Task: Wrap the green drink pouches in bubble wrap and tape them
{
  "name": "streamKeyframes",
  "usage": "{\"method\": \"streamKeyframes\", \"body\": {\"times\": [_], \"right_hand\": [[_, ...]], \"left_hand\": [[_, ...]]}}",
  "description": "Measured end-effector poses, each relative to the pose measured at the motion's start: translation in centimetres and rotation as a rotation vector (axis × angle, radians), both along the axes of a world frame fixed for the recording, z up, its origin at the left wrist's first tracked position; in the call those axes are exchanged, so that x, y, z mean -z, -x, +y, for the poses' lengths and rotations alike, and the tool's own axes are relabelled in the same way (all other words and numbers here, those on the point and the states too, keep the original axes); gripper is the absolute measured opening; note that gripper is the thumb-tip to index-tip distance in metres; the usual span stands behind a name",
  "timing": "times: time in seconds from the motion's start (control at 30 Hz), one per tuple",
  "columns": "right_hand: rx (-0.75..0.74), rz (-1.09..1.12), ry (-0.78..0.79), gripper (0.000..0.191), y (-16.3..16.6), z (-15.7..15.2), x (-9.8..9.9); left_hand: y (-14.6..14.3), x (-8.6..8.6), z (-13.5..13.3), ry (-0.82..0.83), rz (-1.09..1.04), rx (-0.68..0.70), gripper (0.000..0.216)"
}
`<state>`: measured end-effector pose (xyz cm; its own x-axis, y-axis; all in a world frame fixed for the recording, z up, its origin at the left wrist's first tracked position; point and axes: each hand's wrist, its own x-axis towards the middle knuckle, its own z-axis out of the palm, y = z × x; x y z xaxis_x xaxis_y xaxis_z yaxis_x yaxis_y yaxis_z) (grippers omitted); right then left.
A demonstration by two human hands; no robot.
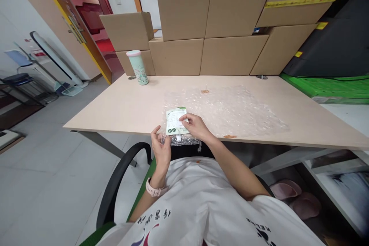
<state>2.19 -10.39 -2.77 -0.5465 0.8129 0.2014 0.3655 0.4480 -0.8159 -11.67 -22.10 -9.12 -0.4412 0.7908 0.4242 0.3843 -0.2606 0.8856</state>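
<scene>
A small white and green pouch [174, 121] with a spout lies at the near edge of a sheet of clear bubble wrap [230, 109] on the beige table [121, 105]. My right hand [196, 126] rests on the pouch, its fingers pressed down on the right side. My left hand [160, 147] is at the table's front edge, just left of the pouch, with thumb and fingers pinching the hanging edge of the bubble wrap. A pink watch is on my left wrist.
A mint-green tumbler [138, 67] stands at the back left of the table. Stacked cardboard boxes [201, 34] line the far edge. A black chair arm [121, 177] curves by my left side. Green crates [331, 86] sit to the right, and pink slippers [296, 196] lie under the table.
</scene>
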Motion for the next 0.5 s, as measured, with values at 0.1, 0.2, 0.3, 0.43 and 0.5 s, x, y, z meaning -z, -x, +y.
{"method": "streamKeyframes", "body": {"times": [0.1,0.2,0.3,0.43,0.5], "right_hand": [[-0.056,-0.120,-0.060,0.037,-0.6,0.4,-0.3],[-0.076,-0.194,-0.117,0.039,-1.0,0.6,-0.7],[-0.030,-0.249,-0.208,0.040,-1.3,-0.1,-1.4],[0.090,-0.325,-0.452,0.040,-1.7,-2.2,-2.1],[0.039,-0.323,-0.482,0.038,-1.8,-3.1,-1.9]], "left_hand": [[-0.2,0.3,0.0,0.009,-0.083,-0.050,0.061],[-0.4,0.2,0.1,0.049,-0.175,-0.074,0.058],[-0.5,-0.2,0.2,0.090,-0.308,-0.119,0.054],[-1.1,-0.9,-0.1,0.058,-0.329,-0.125,0.046],[-1.8,-1.5,-0.5,-0.005,-0.267,-0.096,0.041]]}}
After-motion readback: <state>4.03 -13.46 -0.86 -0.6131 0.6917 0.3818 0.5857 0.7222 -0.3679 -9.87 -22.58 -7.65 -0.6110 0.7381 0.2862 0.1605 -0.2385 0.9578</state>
